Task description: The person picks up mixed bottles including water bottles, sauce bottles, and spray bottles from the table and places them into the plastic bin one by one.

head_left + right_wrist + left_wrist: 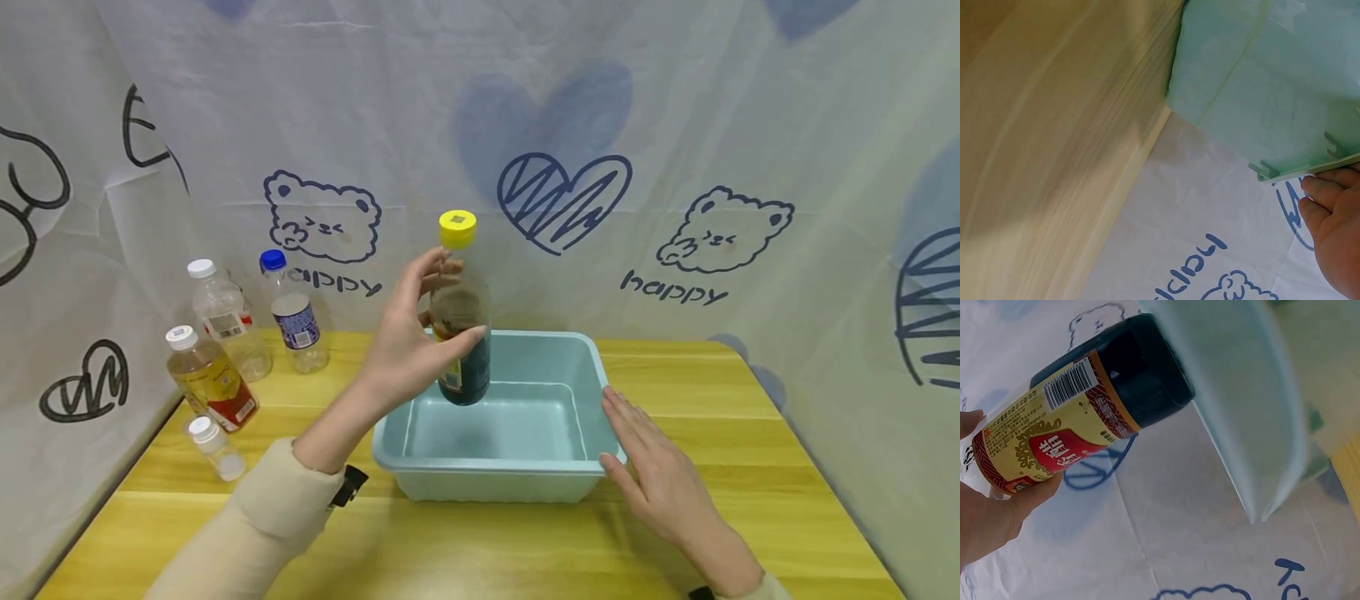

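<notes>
A vinegar bottle (474, 367) with a yellow cap and dark liquid is held upright in my left hand (405, 346), above the light blue plastic tub (495, 465). Thumb and fingers wrap its sides from the left. In the left wrist view the bottle's yellow and red label (1060, 434) faces the camera, and its base appears near the tub wall (1229, 394). My right hand (663, 479) rests its fairly straight fingers on the tub's right rim. The right wrist view shows those fingertips (1311, 187) at the rim, beside the tub's outer wall (1260, 81).
On the wooden table's left stand a clear bottle with a white cap (232, 333), a blue-capped bottle (296, 321), a yellow-and-red labelled bottle (213, 383) and a small white-capped bottle (217, 450). A printed cloth (540, 275) hangs behind the table.
</notes>
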A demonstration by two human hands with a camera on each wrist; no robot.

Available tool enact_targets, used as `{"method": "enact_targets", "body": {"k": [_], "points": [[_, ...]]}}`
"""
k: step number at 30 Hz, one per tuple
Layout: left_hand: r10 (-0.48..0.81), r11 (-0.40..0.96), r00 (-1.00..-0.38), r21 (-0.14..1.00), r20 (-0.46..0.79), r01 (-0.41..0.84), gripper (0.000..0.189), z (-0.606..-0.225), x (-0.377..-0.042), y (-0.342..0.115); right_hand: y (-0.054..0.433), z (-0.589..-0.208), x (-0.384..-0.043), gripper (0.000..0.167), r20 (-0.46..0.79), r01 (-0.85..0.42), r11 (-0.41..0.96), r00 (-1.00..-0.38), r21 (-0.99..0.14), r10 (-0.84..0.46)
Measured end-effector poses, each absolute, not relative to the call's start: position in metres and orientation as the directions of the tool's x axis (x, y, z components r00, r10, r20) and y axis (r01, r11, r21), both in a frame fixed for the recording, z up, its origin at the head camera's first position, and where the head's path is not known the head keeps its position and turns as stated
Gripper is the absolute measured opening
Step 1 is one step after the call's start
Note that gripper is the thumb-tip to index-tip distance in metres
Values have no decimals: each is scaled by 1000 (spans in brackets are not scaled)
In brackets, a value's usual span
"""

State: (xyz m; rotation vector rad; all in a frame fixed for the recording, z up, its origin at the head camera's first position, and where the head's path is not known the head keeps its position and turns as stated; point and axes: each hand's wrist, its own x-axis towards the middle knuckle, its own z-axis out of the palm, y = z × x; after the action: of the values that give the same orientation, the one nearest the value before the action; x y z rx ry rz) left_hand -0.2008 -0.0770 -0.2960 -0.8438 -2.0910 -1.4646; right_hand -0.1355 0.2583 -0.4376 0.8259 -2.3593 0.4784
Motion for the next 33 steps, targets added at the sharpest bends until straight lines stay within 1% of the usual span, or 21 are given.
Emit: {"method": "enact_targets", "body": {"k": [4, 13, 24, 33], "points": [[286, 251, -715, 670, 639, 699, 90, -296, -206, -65, 258, -437, -136, 60, 631, -651, 747, -639, -138, -440], [412, 269, -670, 619, 618, 737, 89, -296, -215, -41, 257, -437, -137, 61, 641, -663, 736, -627, -141, -443], [522, 256, -663, 642, 537, 722, 90, -298, -236, -12, 259, -438, -136, 59, 624, -649, 746, -648, -150, -438], [597, 244, -662, 683, 453, 689, 90, -307, -254, 9, 259, -438, -137, 60, 639, -664, 734, -627, -140, -445]]}}
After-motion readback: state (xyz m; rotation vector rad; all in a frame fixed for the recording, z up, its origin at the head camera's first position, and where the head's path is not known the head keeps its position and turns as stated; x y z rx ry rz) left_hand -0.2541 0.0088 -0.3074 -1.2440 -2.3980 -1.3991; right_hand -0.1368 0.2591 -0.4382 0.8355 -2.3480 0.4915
